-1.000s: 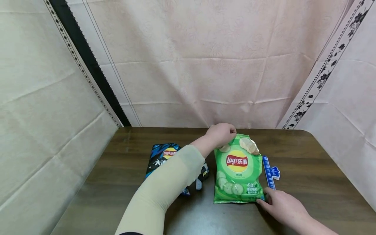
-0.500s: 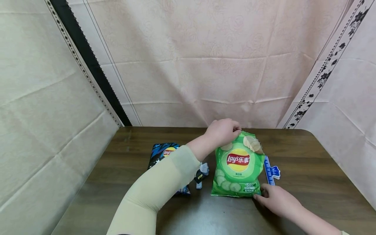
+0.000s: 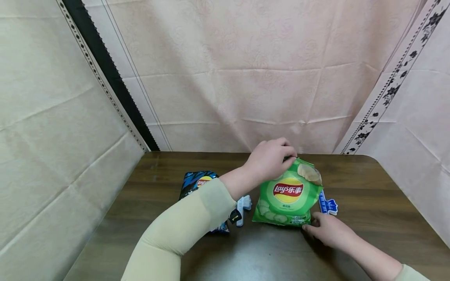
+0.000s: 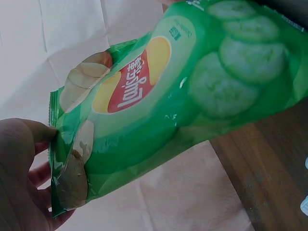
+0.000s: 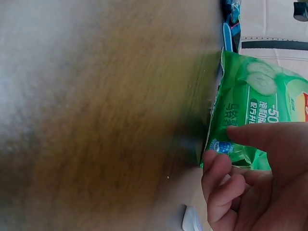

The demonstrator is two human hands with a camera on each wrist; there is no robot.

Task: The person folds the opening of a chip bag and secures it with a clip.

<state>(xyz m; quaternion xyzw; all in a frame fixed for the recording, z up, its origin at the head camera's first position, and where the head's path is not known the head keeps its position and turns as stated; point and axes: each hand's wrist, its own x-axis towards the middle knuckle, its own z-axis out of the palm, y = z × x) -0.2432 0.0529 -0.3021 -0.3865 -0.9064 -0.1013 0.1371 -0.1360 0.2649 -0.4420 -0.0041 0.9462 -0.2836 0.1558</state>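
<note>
My left hand (image 3: 272, 160) pinches the top edge of a green Lay's chip bag (image 3: 281, 207). In the left wrist view its thumb lies on the front of the bag's sealed edge, with the fingers behind. My right hand (image 3: 330, 230) pinches the bag's lower right corner. From the right wrist view, the thumb presses the printed front while the other fingers curl beneath the corner. The bag stands tilted, its top raised and its front facing me. A blue bag clip (image 3: 328, 206) lies right of it, its upper end hidden behind the bag.
A black and blue Lay's bag (image 3: 191, 184) lies left on the wooden table (image 3: 274, 257), mostly hidden by my left sleeve (image 3: 197, 210). Beside it lies a pale clip (image 3: 241, 212), with a small black object (image 3: 234, 216) next to it. Pale cloth (image 3: 225, 78) hangs behind the table.
Both hands have moved away from me with the green bag. Its bottom edge has come off the nearer spot, its top leans further right, and the bag stands more upright.
</note>
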